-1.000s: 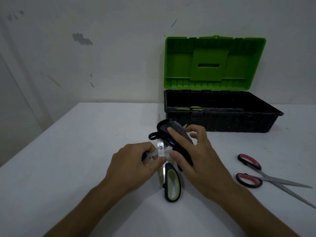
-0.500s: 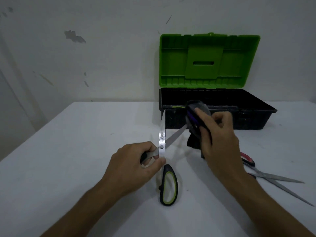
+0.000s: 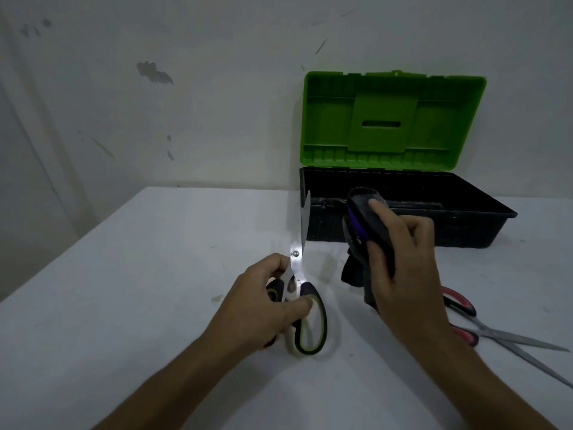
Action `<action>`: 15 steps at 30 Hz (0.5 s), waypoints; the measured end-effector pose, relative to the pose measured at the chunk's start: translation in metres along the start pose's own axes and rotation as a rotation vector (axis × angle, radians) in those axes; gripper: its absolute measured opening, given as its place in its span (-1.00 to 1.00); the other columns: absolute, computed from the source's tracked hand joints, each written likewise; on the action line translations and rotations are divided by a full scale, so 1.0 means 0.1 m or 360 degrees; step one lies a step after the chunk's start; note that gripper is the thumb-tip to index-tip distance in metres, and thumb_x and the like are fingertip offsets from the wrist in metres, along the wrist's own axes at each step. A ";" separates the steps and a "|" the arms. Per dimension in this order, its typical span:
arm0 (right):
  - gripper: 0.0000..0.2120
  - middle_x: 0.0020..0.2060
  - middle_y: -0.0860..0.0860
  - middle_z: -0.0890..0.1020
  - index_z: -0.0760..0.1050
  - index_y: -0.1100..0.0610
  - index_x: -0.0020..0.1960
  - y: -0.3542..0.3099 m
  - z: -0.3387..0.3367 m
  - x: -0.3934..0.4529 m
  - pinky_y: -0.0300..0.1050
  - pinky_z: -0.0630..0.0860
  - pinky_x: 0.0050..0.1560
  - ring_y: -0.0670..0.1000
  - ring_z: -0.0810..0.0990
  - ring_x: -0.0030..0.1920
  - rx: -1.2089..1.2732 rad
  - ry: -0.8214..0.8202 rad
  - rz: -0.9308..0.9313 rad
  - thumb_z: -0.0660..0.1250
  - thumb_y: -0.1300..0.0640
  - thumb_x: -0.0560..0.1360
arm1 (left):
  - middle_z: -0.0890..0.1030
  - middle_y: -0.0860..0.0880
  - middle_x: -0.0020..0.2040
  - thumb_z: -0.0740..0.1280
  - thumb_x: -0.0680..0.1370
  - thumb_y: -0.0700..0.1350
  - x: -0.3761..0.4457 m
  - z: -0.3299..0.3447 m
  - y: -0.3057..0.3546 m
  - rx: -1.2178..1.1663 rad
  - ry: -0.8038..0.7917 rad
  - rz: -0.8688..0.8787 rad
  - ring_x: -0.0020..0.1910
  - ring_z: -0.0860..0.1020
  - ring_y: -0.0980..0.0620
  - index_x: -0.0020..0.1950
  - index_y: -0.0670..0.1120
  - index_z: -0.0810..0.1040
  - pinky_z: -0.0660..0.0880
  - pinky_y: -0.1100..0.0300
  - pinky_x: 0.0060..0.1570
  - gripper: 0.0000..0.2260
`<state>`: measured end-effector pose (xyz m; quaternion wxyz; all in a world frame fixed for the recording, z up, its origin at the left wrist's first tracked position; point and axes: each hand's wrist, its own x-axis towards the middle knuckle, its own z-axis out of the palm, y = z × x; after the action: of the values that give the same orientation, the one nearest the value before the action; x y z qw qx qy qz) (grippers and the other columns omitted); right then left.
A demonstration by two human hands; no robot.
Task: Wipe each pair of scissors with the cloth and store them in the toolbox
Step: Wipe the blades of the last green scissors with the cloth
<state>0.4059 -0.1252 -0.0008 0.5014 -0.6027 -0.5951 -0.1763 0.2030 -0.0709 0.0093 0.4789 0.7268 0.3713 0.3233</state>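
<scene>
My left hand grips the black-and-green scissors by the handles, blades closed and pointing up toward the toolbox. My right hand holds a dark cloth with a purple stripe bunched in its fingers, lifted just right of the blades and apart from them. The black toolbox stands open at the back with its green lid upright. Red-handled scissors lie open on the table, partly hidden behind my right forearm.
The white table runs to a grey wall at the back. Its left edge drops off diagonally at the left. The toolbox sits against the wall, right of centre.
The scissor blades have closed together and now point straight up. My right hand has lifted the cloth off the blade and to the right. My left hand shifted onto the handles.
</scene>
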 end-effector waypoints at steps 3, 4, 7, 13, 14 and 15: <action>-0.48 0.11 -0.01 0.30 0.27 0.12 0.51 -0.01 0.00 0.00 -0.56 0.33 0.01 -0.28 0.41 0.05 0.0090 0.0016 0.0086 0.25 0.32 0.58 | 0.64 -0.11 -0.21 0.47 0.42 -0.14 0.00 0.00 -0.01 -0.0011 -0.0027 -0.0017 -0.40 0.58 0.08 -0.06 0.04 0.59 0.53 0.12 -0.32 -0.85; -0.48 0.12 0.00 0.30 0.27 0.13 0.51 -0.02 0.00 0.00 -0.56 0.32 0.02 -0.30 0.41 0.06 0.0113 0.0019 0.0102 0.25 0.32 0.58 | 0.65 -0.07 -0.23 0.47 0.44 -0.16 0.00 0.01 -0.02 -0.0021 -0.0035 -0.0024 -0.38 0.58 0.10 -0.05 0.03 0.60 0.53 0.18 -0.30 -0.85; -0.50 0.15 0.03 0.33 0.28 0.13 0.49 -0.05 0.02 -0.01 -0.57 0.29 0.06 -0.33 0.39 0.10 0.0158 0.0003 0.0107 0.25 0.31 0.58 | 0.69 -0.01 -0.22 0.47 0.45 -0.18 -0.01 0.02 -0.02 -0.0089 -0.0071 -0.0081 -0.31 0.63 0.08 -0.04 0.06 0.62 0.59 0.16 -0.20 -0.83; -0.51 0.10 0.04 0.34 0.29 0.12 0.49 -0.09 0.02 -0.01 -0.53 0.31 0.05 -0.28 0.39 0.08 0.0190 -0.0044 0.0001 0.22 0.23 0.57 | 0.70 -0.15 -0.18 0.46 0.46 -0.22 -0.02 0.00 0.05 -0.0433 -0.0252 -0.0111 -0.19 0.66 -0.02 0.04 0.00 0.67 0.58 0.23 -0.15 -0.81; -0.50 0.09 0.03 0.33 0.28 0.10 0.50 -0.10 0.02 -0.01 -0.52 0.32 0.04 -0.26 0.39 0.07 0.0193 -0.0038 -0.0019 0.22 0.23 0.57 | 0.70 -0.14 -0.19 0.44 0.49 -0.21 -0.02 0.00 0.06 -0.0484 -0.0251 -0.0106 -0.19 0.65 -0.01 0.06 0.01 0.66 0.57 0.25 -0.16 -0.80; -0.49 0.08 0.02 0.33 0.28 0.08 0.50 -0.11 0.02 -0.01 -0.50 0.33 0.04 -0.24 0.40 0.06 0.0199 -0.0028 -0.0035 0.23 0.23 0.57 | 0.69 -0.11 -0.21 0.40 0.51 -0.20 -0.02 0.01 0.06 -0.0528 -0.0239 -0.0111 -0.20 0.65 0.01 0.09 0.02 0.65 0.56 0.26 -0.17 -0.80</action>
<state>0.3951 -0.1269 0.0020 0.5309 -0.5652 -0.6160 -0.1389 0.2043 -0.0746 0.0145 0.6295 0.6465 0.3010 0.3083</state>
